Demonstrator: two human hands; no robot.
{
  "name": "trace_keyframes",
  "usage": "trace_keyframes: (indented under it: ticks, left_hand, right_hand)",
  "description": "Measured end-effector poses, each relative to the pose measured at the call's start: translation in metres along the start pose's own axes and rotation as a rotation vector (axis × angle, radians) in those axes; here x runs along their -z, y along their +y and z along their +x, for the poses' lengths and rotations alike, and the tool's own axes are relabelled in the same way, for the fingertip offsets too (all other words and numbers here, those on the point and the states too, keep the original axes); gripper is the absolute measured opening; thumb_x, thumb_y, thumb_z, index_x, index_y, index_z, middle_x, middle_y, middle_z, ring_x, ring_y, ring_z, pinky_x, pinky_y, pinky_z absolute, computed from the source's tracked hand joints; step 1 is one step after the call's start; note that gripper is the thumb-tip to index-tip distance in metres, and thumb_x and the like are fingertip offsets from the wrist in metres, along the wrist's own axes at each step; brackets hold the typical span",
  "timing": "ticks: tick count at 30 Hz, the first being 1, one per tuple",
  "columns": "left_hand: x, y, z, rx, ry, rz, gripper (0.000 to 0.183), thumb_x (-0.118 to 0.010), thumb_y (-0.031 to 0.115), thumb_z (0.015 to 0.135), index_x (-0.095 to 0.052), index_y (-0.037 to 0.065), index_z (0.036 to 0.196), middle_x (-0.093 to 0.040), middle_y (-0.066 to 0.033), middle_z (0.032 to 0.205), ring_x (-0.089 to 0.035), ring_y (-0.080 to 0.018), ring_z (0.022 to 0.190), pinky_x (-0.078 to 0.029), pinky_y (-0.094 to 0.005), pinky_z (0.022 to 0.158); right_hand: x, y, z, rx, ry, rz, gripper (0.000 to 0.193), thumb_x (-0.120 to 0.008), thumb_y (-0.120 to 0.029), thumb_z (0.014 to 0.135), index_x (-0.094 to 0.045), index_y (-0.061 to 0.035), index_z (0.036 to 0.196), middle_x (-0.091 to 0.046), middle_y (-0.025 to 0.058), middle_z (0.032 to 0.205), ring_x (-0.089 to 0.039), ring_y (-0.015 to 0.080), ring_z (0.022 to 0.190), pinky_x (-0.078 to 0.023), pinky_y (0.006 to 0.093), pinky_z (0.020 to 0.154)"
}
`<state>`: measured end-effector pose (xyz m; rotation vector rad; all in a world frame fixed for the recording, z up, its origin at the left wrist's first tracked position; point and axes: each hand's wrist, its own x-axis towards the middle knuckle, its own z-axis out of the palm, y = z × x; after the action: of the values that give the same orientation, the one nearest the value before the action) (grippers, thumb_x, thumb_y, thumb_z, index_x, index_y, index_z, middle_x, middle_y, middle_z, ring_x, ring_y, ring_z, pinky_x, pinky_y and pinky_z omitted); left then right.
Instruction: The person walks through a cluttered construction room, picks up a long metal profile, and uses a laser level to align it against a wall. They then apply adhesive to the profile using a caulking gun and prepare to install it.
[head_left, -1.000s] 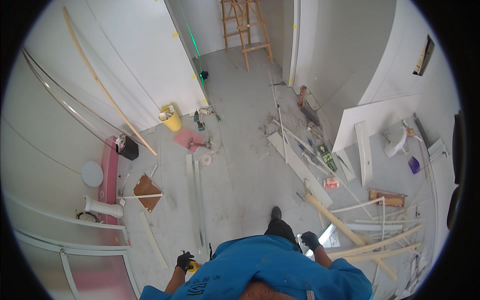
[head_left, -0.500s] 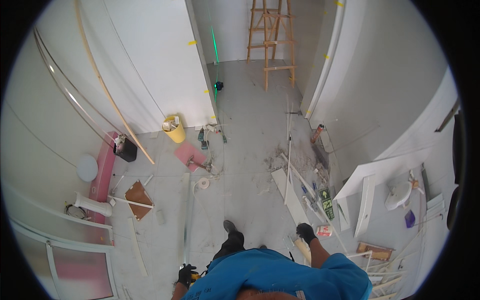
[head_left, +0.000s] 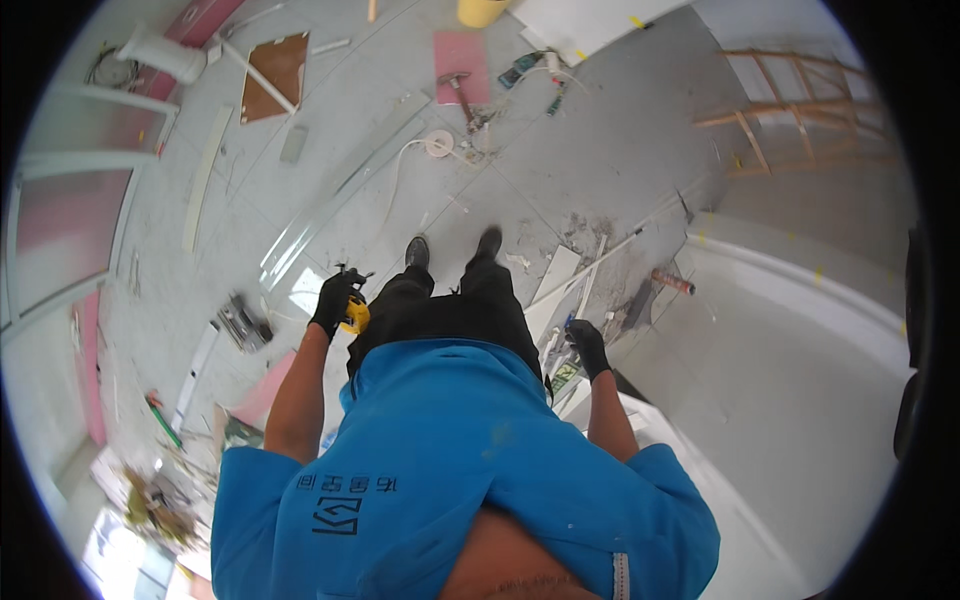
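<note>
Two shoes (head_left: 417, 254) now nearly level, one yellow tool (head_left: 356, 316) in left hand (head_left: 333, 301)

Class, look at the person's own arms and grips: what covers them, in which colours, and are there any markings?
The left grip and right grip wear black gloves reaching about the wrist. Both forearms are bare. Short, bright blue sleeves end near the elbows. No cables or sleeve markings can be made out.

Small yellow tool (head_left: 355, 316), rounded, exact kind unclear, partly hidden by the glove. Held in the gloved left hand (head_left: 336, 300), on its inner side, just beside the dark trousers (head_left: 430, 318); contact with them unclear.
</note>
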<state>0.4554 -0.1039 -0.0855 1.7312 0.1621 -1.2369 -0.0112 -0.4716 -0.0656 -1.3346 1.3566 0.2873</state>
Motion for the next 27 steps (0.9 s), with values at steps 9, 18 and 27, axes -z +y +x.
trace_keyframes:
  ticks: [9, 18, 27]
  left_hand:
    - [-0.11, -0.119, 0.001, -0.225, 0.083, 0.791, 0.028, -0.05, 0.032, 0.092, -0.064, 0.008, 0.089, -0.066, -0.0152, 0.078, -0.065, -0.0323, 0.075, -0.051, -0.0429, 0.068]
    - [-0.202, -0.102, 0.028, 0.107, 0.014, 0.688, 0.042, -0.049, 0.046, 0.091, -0.069, 0.009, 0.093, -0.069, -0.0188, 0.09, -0.066, -0.0359, 0.085, -0.051, -0.0446, 0.076]
    - [-0.241, -0.185, 0.061, -0.061, -0.061, 0.63, 0.029, -0.054, 0.037, 0.09, -0.067, 0.015, 0.103, -0.067, -0.0093, 0.11, -0.065, -0.0293, 0.096, -0.052, -0.0436, 0.075]
  right_hand:
    - [0.017, -0.145, 0.252, 0.383, -0.273, -0.58, 0.03, -0.054, -0.035, 0.094, -0.063, -0.007, 0.102, -0.066, 0.0023, 0.086, -0.061, 0.0127, 0.074, -0.048, 0.0287, 0.064]
    - [-0.049, -0.299, 0.297, 0.251, -0.48, -0.459, 0.034, -0.057, -0.031, 0.092, -0.062, -0.0032, 0.11, -0.066, 0.0043, 0.09, -0.061, 0.0113, 0.083, -0.048, 0.0263, 0.077]
    - [-0.055, -0.268, 0.415, 0.478, -0.393, -0.875, 0.027, -0.055, -0.029, 0.091, -0.064, -0.005, 0.102, -0.068, 0.0142, 0.091, -0.065, 0.0264, 0.083, -0.051, 0.036, 0.075]
